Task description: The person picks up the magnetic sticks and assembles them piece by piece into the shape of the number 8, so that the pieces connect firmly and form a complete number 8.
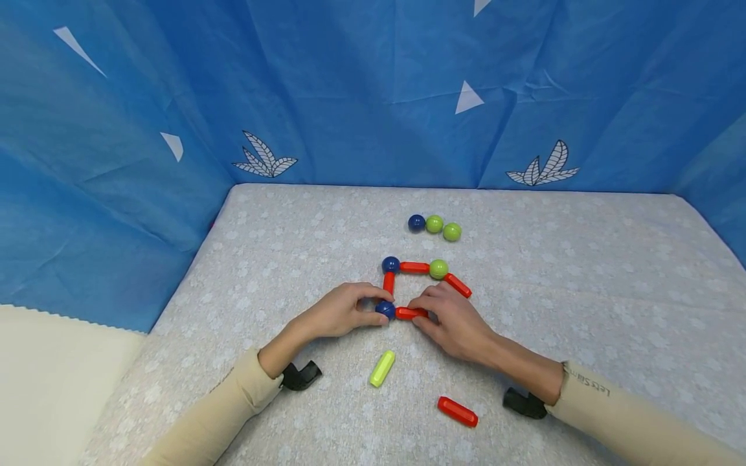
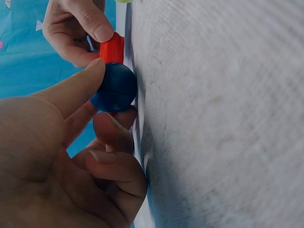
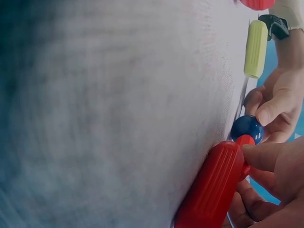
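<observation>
My left hand [image 1: 344, 310] pinches a dark blue ball [image 1: 385, 310] between thumb and fingers, low against the tabletop. Close beside it, my right hand [image 1: 454, 320] pinches a red stick [image 1: 408, 313], whose end meets that ball. From the same ball another red stick [image 1: 388, 282] runs back to a second blue ball [image 1: 390, 265]. A red stick [image 1: 414, 267] links this one to a green ball [image 1: 439, 268], and a slanted red stick [image 1: 458, 285] extends from there behind my right hand. In the right wrist view, the held blue ball [image 3: 247, 128] touches its stick.
Behind the joined pieces sit a blue ball [image 1: 416, 223] and two green balls [image 1: 434, 224]. Nearer me lie a loose yellow-green stick [image 1: 382, 369] and a loose red stick [image 1: 457, 411]. A blue curtain [image 1: 361, 97] hangs along the back of the patterned tablecloth [image 1: 553, 259].
</observation>
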Available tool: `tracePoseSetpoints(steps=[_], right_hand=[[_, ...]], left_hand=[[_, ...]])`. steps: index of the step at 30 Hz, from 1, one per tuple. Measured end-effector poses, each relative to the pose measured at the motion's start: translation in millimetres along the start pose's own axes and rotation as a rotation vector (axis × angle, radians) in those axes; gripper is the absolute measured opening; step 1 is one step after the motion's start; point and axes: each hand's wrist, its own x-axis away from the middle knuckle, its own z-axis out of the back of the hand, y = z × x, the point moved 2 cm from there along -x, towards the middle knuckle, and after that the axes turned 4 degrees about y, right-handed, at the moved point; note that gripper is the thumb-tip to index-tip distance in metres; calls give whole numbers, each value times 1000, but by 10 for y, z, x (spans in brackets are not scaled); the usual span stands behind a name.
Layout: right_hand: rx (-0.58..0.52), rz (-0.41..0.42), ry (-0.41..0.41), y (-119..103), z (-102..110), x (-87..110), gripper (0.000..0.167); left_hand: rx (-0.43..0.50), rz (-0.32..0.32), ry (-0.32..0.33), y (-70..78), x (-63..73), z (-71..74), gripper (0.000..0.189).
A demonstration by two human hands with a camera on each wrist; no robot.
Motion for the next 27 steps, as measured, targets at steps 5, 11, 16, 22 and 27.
tracePoseSetpoints(steps=[5, 11, 16, 22, 27], right_hand=[[-1, -13, -7, 12, -7, -2, 18], [-7, -27, -21, 30, 12, -4, 18], [-37, -49, 33, 91, 147, -54, 19], [-28, -108, 142, 315, 395, -278, 24], [-12, -201, 196, 701, 542, -480, 30]], left_hand=[[8, 0, 0, -1, 0, -3, 34], [4, 7, 1, 9, 8, -4, 34], [0, -1, -3, 26, 3, -4, 34], [-13, 23, -2, 17, 5, 0, 35], [-11, 29, -3, 4, 1, -7, 36]])
